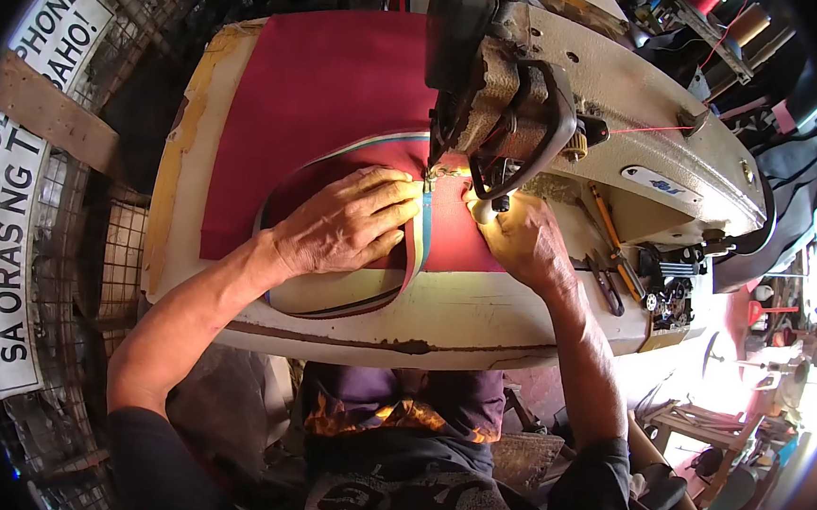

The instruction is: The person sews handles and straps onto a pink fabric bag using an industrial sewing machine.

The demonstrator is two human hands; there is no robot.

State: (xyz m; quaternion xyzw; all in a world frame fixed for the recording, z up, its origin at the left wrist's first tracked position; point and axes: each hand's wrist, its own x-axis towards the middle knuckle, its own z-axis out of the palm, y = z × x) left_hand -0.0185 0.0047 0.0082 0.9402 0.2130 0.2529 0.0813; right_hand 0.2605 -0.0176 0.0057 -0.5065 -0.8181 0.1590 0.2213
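Note:
A large piece of dark red fabric (331, 70) lies under the needle area of a beige sewing machine (619, 90). A striped ribbon (426, 228) in white, blue-green and red runs over the fabric beneath the presser foot (428, 182); its slack loops toward me past the fabric's near edge. My left hand (354, 215) lies with its fingers stretched out on the fabric, fingertips beside the ribbon, just left of the foot. To the right of the foot, my right hand (528, 240) has curled fingers at the fabric's right edge. A small lamp (485, 211) partly covers those fingertips.
Orange-handled snips (610, 217) and dark-handled scissors (605, 286) rest on the machine bed at right, near bobbins and small metal parts (673, 297). Red thread (649, 130) runs along the arm. A wire grille and a lettered sign (11, 256) stand at left.

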